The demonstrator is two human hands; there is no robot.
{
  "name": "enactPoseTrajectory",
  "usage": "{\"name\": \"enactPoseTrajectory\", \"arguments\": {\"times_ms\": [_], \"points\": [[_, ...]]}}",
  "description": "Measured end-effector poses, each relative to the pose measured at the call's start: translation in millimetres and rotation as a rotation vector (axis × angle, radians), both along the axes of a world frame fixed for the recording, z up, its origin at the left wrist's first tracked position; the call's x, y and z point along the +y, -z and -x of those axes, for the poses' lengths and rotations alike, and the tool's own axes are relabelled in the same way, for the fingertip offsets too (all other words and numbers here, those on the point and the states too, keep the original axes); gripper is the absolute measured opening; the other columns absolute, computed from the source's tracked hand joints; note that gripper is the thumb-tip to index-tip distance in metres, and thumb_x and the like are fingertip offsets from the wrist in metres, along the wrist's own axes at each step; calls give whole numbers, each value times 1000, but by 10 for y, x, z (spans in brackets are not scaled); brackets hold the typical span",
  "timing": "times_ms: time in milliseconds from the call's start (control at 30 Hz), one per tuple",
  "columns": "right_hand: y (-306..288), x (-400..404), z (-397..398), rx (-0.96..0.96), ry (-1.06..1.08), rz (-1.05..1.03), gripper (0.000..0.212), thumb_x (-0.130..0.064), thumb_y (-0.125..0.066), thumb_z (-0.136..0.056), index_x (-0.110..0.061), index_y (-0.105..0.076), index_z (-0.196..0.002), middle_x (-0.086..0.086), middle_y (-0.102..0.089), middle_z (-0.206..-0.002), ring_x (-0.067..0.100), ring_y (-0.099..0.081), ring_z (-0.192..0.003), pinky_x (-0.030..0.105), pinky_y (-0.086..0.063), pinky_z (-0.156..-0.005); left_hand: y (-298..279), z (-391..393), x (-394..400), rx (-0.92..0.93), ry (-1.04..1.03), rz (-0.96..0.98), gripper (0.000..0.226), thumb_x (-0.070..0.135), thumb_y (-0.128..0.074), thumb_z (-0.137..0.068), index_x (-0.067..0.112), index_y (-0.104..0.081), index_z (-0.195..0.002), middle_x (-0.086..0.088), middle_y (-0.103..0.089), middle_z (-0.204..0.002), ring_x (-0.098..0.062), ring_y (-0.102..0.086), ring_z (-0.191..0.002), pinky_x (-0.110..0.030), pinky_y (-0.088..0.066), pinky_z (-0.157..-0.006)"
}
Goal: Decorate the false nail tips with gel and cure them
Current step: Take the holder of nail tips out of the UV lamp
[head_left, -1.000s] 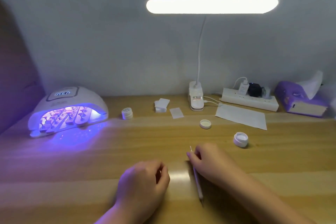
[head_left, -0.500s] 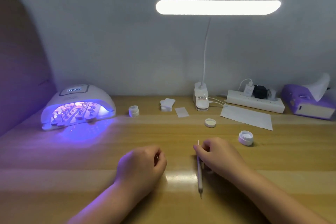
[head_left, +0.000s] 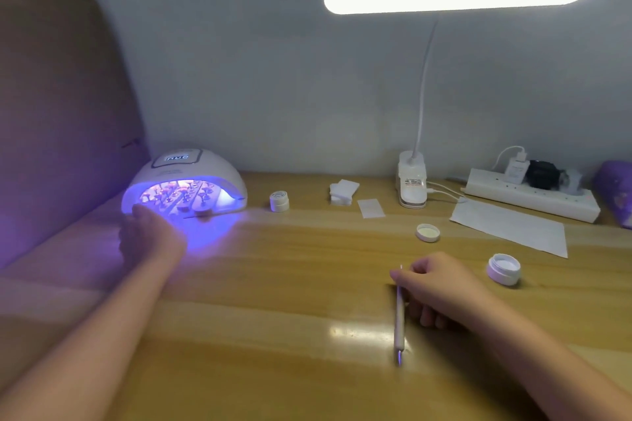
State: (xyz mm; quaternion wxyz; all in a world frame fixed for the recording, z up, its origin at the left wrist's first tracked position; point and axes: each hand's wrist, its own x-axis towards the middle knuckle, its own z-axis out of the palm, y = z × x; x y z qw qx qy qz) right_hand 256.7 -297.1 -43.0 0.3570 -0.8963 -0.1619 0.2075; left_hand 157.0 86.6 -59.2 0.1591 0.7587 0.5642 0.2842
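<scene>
Two hands share the curing step: the left hand, blurred with its grip unreadable, is at the lit lamp holding the nail tips, likely next to be drawn out, while the right hand pinches the brush over the desk

Nail tips on stands — inside the glowing curing lamp, far left.

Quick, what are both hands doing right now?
Left hand: at the curing lamp's mouth, blurred; grip cannot be told.
Right hand: holding the thin white tool.
</scene>
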Motion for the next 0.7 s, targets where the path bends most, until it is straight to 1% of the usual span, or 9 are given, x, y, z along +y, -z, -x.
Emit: {"name": "enactPoseTrajectory", "arguments": {"times_ms": [67, 100, 200, 267, 400, 500, 600, 633, 700], "points": [[-9, 3, 3, 20, 2, -17, 33, -31, -54, -92, -8, -63, -70, 7, -67, -53, 16, -54, -38, 18, -39, -36, 2, 20, 150, -28, -50, 50, 56, -5, -60, -83, -9, -35, -132, -33, -41, -134, -51, -45, -121, -59, -37, -100], [-13, 12, 7, 21, 0, -13, 34, -32, -53, -93, -8, -63, -70, 7, -67, -54, 17, -54, -37, 19, -39, -36, 17, 34, 221, 27, -47, 84, 66, -3, -68, -78, -9, -33, -134, -32, -40, -136, -50, -44, -123, -61, -32, -103], [-15, 58, 16, -19, -25, 64, 35, -35, -51, -93, -10, -60, -69, 5, -66, -50, 16, -51, -34, 18, -36, -35, 38, 78, 345, 182, -11, 127, 101, 12, -87, -66, -6, -24, -142, -29, -33, -145, -44, -38, -132, -63, -21, -109], [2, 79, 18, -66, -34, 97, 36, -35, -50, -93, -12, -58, -67, 3, -64, -47, 15, -49, -31, 16, -34, -33, 69, 53, 395, 180, 11, 110, 107, 19, -88, -66, -5, -21, -145, -27, -31, -148, -42, -34, -136, -61, -21, -110], [60, 89, 13, -142, -30, 118, 35, -36, -51, -90, -12, -57, -65, 4, -66, -50, 17, -55, -36, 17, -34, -33, 141, 38, 496, 161, 29, 28, 88, 28, -88, -66, -3, -41, -135, -25, -44, -137, -39, -42, -130, -56, -33, -104], [68, 94, 24, -186, -23, 130, 36, -37, -51, -90, -13, -57, -63, 3, -66, -50, 15, -57, -36, 16, -33, -33, 130, 56, 616, 96, 60, 6, 70, 30, -84, -71, -5, -53, -122, -28, -53, -126, -40, -52, -118, -51, -44, -97], [65, 107, 53, -297, -28, 203, 38, -40, -49, -89, -15, -56, -61, -3, -65, -48, 10, -58, -36, 18, -34, -38, 79, 43, 726, -52, 68, 34, 48, 40, -75, -80, -5, -64, -92, -27, -65, -92, -36, -60, -84, -37, -46, -72], [66, 115, 63, -347, -28, 242, 39, -41, -48, -89, -14, -57, -62, -3, -66, -50, 10, -59, -38, 20, -36, -40, 73, 42, 746, -74, 78, 40, 43, 41, -74, -80, -1, -64, -80, -22, -64, -78, -32, -59, -74, -35, -44, -67], [72, 134, 74, -440, -24, 300, 41, -44, -48, -88, -9, -59, -67, 2, -67, -56, 15, -63, -49, 26, -45, -49, 94, 35, 776, -74, 111, 64, 40, 43, -73, -79, 3, -67, -75, -15, -64, -66, -29, -62, -68, -35, -48, -64]]}}
